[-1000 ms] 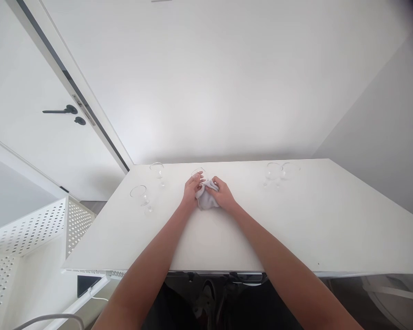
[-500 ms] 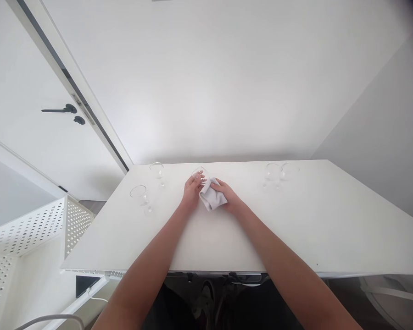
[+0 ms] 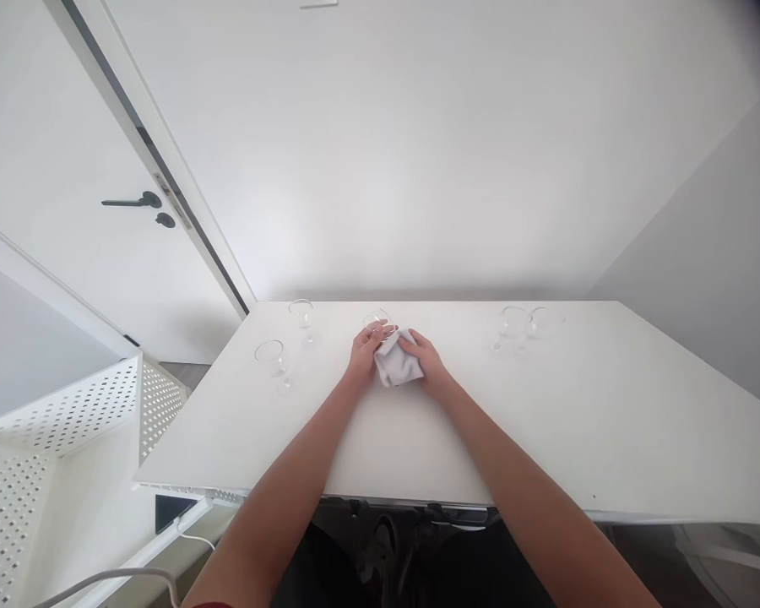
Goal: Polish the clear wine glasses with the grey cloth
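The clear glass (image 3: 378, 322) is at the left hand (image 3: 365, 347), its rim showing just beyond the fingertips, on the far side from the body. The left hand is closed around it, with some fingers visible through the transparent wall; its lower part is hidden by the fingers and the cloth (image 3: 398, 361), so whether it touches the surface (image 3: 411, 443) cannot be told. The cloth, pale grey and crumpled, lies between the two hands, pressed against the near side of the glass. The right hand (image 3: 428, 359) grips it, thumb on top, and a loose fold hangs toward the body. To the left of the left hand, well apart from it, stands a stemmed glass (image 3: 270, 355); a second stemmed glass (image 3: 301, 314) is upright farther from the body and somewhat closer to that hand. To the right of the right hand and a little beyond it, a third stemmed glass (image 3: 513, 321) and a fourth stemmed glass (image 3: 537, 323) stand close beside each other. The white surface spreads under and around both hands, meeting a plain wall (image 3: 380, 160) beyond them. Far to the left of the hands is a white door (image 3: 51, 118) with a dark handle (image 3: 132, 201); nearer the body on that side is a perforated white panel (image 3: 95, 397).
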A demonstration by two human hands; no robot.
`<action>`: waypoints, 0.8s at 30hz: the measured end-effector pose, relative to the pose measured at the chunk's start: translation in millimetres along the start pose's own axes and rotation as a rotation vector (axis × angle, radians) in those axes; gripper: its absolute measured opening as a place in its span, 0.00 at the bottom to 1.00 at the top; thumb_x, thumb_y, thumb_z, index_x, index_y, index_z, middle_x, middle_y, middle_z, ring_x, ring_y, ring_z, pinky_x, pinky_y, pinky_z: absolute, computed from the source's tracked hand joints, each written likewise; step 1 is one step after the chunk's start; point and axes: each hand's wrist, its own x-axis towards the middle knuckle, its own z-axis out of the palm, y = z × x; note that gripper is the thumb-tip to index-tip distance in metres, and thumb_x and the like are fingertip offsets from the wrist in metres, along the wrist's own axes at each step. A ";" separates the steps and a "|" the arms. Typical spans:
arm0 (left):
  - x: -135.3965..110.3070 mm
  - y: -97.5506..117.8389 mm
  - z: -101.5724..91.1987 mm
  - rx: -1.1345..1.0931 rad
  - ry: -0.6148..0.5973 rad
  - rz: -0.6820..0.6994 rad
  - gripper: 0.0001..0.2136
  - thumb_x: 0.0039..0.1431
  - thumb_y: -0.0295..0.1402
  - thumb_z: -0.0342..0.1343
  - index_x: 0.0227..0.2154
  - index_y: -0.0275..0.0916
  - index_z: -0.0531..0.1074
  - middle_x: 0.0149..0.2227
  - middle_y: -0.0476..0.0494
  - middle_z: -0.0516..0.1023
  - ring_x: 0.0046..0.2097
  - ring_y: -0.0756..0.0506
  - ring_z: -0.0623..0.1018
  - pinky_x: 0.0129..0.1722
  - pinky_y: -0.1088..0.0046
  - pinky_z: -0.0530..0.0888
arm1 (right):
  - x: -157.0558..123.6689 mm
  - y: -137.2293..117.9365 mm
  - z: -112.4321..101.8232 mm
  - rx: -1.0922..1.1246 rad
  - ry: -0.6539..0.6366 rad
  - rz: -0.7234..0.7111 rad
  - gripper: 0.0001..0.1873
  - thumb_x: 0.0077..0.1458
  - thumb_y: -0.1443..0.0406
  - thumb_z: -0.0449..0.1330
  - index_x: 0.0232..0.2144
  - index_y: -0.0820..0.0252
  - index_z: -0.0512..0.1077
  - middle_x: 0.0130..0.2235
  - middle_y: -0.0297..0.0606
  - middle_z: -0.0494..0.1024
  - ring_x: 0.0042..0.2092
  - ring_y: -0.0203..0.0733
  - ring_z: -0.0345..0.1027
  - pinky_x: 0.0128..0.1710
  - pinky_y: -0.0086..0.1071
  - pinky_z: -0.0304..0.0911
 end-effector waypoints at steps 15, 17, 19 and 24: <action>0.6 0.6 -3.1 -0.015 -0.074 0.041 0.26 0.55 0.49 0.67 0.51 0.37 0.75 0.56 0.30 0.77 0.53 0.36 0.78 0.56 0.54 0.70 | -0.2 -2.2 -2.0 0.092 -0.123 0.087 0.22 0.48 0.51 0.71 0.41 0.55 0.74 0.39 0.38 0.78 0.39 0.46 0.71 0.38 0.38 0.66; 0.2 1.6 -2.5 -0.012 -0.076 0.050 0.26 0.55 0.49 0.66 0.51 0.38 0.75 0.57 0.31 0.77 0.53 0.36 0.78 0.56 0.54 0.71 | 1.5 0.2 -0.9 0.047 -0.066 0.018 0.21 0.47 0.51 0.72 0.38 0.56 0.74 0.38 0.37 0.78 0.39 0.45 0.71 0.40 0.37 0.66; 1.1 2.3 -2.6 -0.018 -0.051 0.076 0.25 0.55 0.48 0.67 0.51 0.39 0.74 0.58 0.32 0.76 0.54 0.37 0.78 0.57 0.56 0.70 | 5.5 3.5 -0.3 0.051 0.067 -0.042 0.21 0.49 0.48 0.70 0.37 0.55 0.74 0.38 0.37 0.79 0.40 0.45 0.70 0.42 0.38 0.66; 7.3 2.6 -9.4 -0.143 0.076 0.239 0.25 0.53 0.43 0.70 0.52 0.45 0.70 0.63 0.37 0.70 0.59 0.40 0.75 0.61 0.57 0.69 | 12.2 7.9 -11.6 0.062 0.452 -0.150 0.21 0.57 0.45 0.61 0.42 0.53 0.73 0.45 0.40 0.78 0.45 0.46 0.71 0.42 0.37 0.66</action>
